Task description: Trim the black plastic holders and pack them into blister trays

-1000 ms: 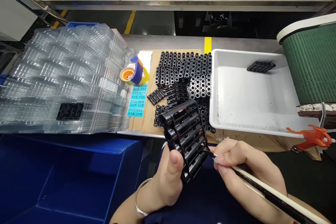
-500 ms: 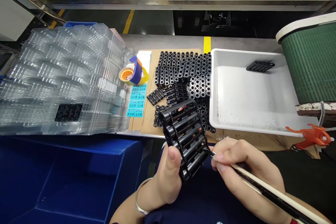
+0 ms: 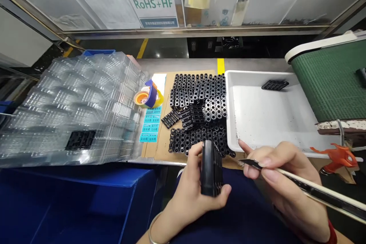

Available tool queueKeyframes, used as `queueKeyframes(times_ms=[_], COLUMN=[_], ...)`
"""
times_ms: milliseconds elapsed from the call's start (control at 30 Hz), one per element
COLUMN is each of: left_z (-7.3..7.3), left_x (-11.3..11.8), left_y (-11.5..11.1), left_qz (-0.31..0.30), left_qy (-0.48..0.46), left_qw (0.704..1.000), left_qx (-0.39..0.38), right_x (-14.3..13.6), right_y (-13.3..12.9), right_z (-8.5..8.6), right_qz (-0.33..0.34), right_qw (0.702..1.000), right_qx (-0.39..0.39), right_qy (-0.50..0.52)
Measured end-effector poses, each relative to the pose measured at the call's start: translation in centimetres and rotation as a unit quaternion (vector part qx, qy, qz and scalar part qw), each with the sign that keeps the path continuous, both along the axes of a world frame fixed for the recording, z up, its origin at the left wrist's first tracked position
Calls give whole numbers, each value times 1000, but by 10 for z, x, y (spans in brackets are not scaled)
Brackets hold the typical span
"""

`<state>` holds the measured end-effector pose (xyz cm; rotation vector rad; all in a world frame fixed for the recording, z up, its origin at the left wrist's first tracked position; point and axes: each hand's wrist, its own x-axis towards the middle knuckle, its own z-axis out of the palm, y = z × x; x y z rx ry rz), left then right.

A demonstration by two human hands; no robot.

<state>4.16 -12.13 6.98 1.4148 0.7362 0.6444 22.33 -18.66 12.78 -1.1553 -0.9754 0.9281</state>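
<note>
Head view: left hand (image 3: 190, 194), six o'clock, clamps a black part (image 3: 208, 169), probably light, stiff, best held by its edges. Right hand (image 3: 291, 177), four o'clock, pinches a knife (image 3: 321, 194).

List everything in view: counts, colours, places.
Cardboard: count unclear, brown, centre
Loose parts: dozens, black, on cardboard
Tub: one, white, right of cardboard
Tub part: one, black, inside
Tape dispenser: one, orange-blue-yellow, centre left
Labels: several, light blue, below dispenser
Clear trays: several, colourless, left
Tray part: one, black, left
Bin: one, blue, lower left
Belt: one, green, right
Spray gun: one, orange, below belt
Sign: one, white, top
Held part: one, black, in left hand
Knife: one, black-and-white, in right hand
Left hand: one, bare, lower centre
Right hand: one, bare, lower right
</note>
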Motion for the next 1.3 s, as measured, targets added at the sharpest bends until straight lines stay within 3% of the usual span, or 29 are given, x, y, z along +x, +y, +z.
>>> queueKeyframes(times_ms=[100, 200, 333, 767, 1300], left_z=[-5, -8, -8, -4, 4], left_x=[3, 4, 4, 4, 4], left_y=[1, 2, 1, 5, 4], left_qz=[-30, -40, -43, -54, -63], left_qy=[-11, -18, -32, -50, -25], left_qw=[991, 985, 984, 975, 979], left_qx=[130, 169, 171, 210, 192], right_x=[0, -6, -12, -17, -14], right_y=[1, 3, 5, 5, 1], right_z=[3, 5, 6, 5, 2], right_qz=[39, 67, 79, 24, 48], right_qw=[999, 996, 994, 999, 997], right_qx=[22, 28, 7, 13, -8], right_qy=[29, 51, 77, 33, 67])
